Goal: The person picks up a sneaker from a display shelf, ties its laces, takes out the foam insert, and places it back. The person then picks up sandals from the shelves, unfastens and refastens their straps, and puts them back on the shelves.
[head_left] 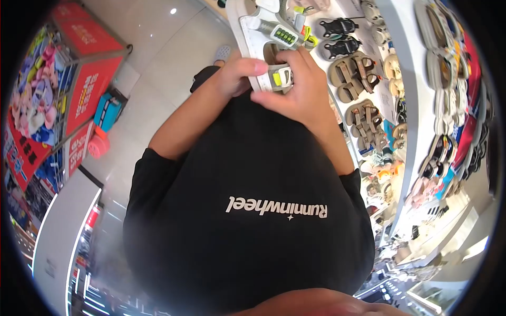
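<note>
A white sandal (pixel 254 39) with grey parts and yellow-green accents is held up in front of my chest, close to the shelf. My left hand (pixel 235 76) is closed on its heel end from the left, the thumb pressing by the rear strap. On the other side, my right hand (pixel 303 87) grips the same heel end, with fingers over the strap and the thumb underneath. The sandal's front runs off the top of the view, beside the shelf's edge.
To the right, a white display shelf (pixel 411 105) carries several sandals, including brown sandals (pixel 352 76) and black sandals (pixel 338 38). On the left stands a red-sided bin (pixel 87 87) full of colourful footwear (pixel 39 95). Pale floor tiles (pixel 150 68) lie between.
</note>
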Action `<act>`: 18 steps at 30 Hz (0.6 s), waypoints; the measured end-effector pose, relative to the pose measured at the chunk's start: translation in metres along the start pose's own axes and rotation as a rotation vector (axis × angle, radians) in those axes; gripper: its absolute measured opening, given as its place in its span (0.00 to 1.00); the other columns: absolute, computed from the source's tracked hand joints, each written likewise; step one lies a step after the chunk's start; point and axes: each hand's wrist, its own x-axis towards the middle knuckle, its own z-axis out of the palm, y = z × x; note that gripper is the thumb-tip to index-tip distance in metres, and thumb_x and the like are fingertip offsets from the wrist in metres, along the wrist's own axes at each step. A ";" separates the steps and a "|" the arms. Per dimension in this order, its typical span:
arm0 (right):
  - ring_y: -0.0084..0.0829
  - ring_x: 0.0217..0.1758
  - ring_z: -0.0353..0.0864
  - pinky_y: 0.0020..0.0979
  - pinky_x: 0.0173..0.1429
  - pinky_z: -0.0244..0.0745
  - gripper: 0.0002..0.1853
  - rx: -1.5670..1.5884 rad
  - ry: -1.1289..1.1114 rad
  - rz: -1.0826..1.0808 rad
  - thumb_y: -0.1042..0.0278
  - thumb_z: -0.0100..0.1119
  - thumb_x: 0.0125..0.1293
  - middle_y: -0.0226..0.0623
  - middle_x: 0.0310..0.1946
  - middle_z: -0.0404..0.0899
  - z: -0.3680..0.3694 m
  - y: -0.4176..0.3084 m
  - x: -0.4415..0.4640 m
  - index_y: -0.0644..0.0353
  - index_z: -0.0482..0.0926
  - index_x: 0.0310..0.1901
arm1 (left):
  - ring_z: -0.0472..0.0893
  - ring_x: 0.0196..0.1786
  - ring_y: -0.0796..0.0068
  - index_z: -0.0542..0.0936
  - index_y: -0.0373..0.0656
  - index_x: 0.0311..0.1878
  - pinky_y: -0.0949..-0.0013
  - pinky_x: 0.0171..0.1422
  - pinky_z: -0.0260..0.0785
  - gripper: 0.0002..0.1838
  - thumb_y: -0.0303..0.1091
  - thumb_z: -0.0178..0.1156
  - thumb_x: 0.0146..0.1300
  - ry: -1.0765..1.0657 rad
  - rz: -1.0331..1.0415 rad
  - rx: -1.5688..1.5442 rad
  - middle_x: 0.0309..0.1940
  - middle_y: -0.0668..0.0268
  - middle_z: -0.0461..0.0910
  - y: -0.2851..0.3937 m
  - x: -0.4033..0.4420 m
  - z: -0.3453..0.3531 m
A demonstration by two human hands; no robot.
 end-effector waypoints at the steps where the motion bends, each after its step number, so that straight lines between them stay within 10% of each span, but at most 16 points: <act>1: 0.48 0.38 0.82 0.40 0.40 0.77 0.29 0.014 -0.030 0.017 0.42 0.74 0.58 0.47 0.39 0.80 0.008 0.006 0.000 0.65 0.81 0.42 | 0.81 0.61 0.62 0.66 0.33 0.72 0.59 0.64 0.78 0.40 0.40 0.63 0.56 -0.007 -0.002 0.030 0.60 0.54 0.78 0.000 -0.002 -0.010; 18: 0.46 0.32 0.84 0.38 0.39 0.80 0.13 0.225 0.072 0.143 0.71 0.52 0.74 0.47 0.32 0.83 -0.005 0.034 -0.077 0.68 0.85 0.39 | 0.86 0.55 0.56 0.69 0.30 0.70 0.57 0.62 0.80 0.40 0.39 0.64 0.53 -0.164 -0.251 -0.195 0.58 0.48 0.81 -0.055 -0.007 -0.030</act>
